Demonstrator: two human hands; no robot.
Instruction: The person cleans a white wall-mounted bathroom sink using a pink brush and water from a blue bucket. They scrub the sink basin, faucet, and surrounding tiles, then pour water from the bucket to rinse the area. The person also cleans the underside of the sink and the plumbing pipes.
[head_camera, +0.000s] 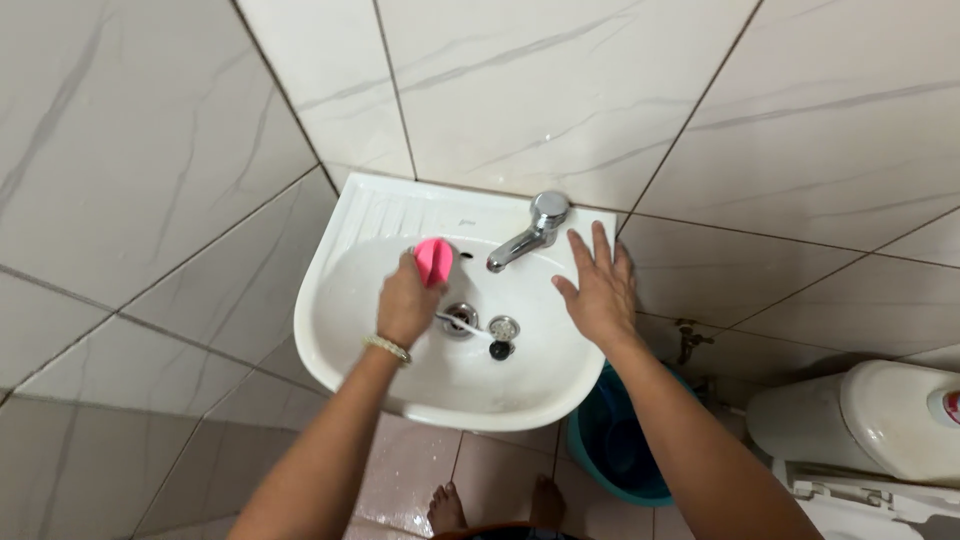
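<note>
A white wall-hung basin (345, 330) sits against the tiled wall. My left hand (405, 305) is inside the bowl, closed around a pink scrubber (434, 260) pressed to the back wall of the basin. A gold bracelet is on that wrist. My right hand (598, 290) lies flat with fingers spread on the basin's right rim, just right of the chrome tap (530, 235). In the bottom of the bowl are the drain (460, 318) and a loose plug (501, 338) on a thin chain.
A teal bucket (615, 445) stands on the floor under the basin's right side. A white toilet with cistern (880, 425) is at the lower right. A pipe valve (688, 340) juts from the wall. My bare feet stand on wet floor tiles.
</note>
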